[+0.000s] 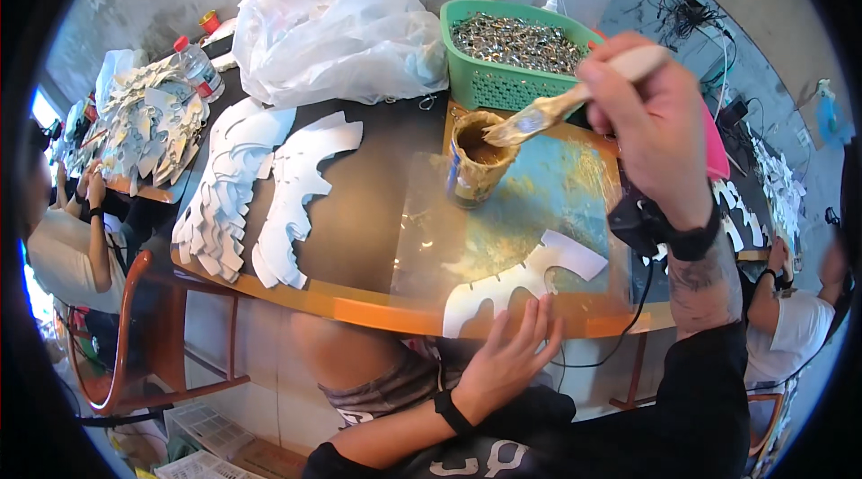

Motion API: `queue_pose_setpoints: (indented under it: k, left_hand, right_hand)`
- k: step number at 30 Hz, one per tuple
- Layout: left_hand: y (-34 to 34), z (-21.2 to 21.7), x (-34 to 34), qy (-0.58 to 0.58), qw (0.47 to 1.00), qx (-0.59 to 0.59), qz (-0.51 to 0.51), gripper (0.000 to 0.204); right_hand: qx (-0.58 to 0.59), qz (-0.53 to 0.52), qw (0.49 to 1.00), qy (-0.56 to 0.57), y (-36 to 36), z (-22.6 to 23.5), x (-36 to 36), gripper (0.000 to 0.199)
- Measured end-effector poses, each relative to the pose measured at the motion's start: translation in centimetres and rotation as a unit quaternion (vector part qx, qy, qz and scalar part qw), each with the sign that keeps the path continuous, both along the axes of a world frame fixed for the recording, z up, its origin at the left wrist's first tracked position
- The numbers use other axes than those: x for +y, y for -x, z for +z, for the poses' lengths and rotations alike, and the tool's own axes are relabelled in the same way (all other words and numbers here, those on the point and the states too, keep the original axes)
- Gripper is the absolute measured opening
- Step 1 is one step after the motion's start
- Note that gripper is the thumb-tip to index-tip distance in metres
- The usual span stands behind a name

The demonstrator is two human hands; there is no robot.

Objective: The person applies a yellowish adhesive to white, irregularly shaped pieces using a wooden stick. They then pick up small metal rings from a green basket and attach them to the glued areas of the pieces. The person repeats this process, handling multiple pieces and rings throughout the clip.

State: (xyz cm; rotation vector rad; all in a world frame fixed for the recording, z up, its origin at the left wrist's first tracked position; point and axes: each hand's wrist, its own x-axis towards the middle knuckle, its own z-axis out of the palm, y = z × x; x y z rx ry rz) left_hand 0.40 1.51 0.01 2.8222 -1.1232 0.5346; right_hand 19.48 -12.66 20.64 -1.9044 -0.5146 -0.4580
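My right hand (648,115) is wrapped round the handle of a flat paintbrush (543,116). The brush tilts down to the left, its yellowish bristles at the mouth of a can (476,175) smeared with tan, glue-like paste. A curved white cut piece (516,289) with notches and scalloped edges lies at the table's front edge. My left hand (512,355) has its fingers stretched out, the tips resting at that piece's near edge. Under the piece and the can is a clear, paste-stained sheet (422,237).
Left of the can lie two stacks of similar white pieces (220,192) (301,192). Behind stand a white plastic bag (337,43) and a green basket (498,79) of small metal parts. A cable (636,322) hangs near my right wrist. Other people work at both sides.
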Motion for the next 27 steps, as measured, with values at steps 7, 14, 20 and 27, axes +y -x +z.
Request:
queue_pose_setpoints:
  k: [7,14,20,27]
  left_hand:
    - [0.0,-0.3,0.2,0.027,0.999,0.014,-0.011,0.053]
    - [-0.1,-0.1,0.8,0.024,0.999,0.023,-0.015,0.054]
    - [-0.3,-0.2,0.5,0.019,0.999,0.017,-0.019,0.053]
    - [0.0,0.1,0.4,0.016,1.0,0.022,-0.005,0.052]
  right_hand:
    - [-0.032,0.063,0.988,0.138,-4.6,-3.9,3.8,0.019]
    - [0.02,0.038,0.984,0.174,-2.3,0.9,1.9,0.012]
    - [0.043,0.074,0.985,0.149,-3.8,-1.4,1.2,0.014]
    - [0.055,0.039,0.988,0.137,-4.4,-0.7,1.1,0.024]
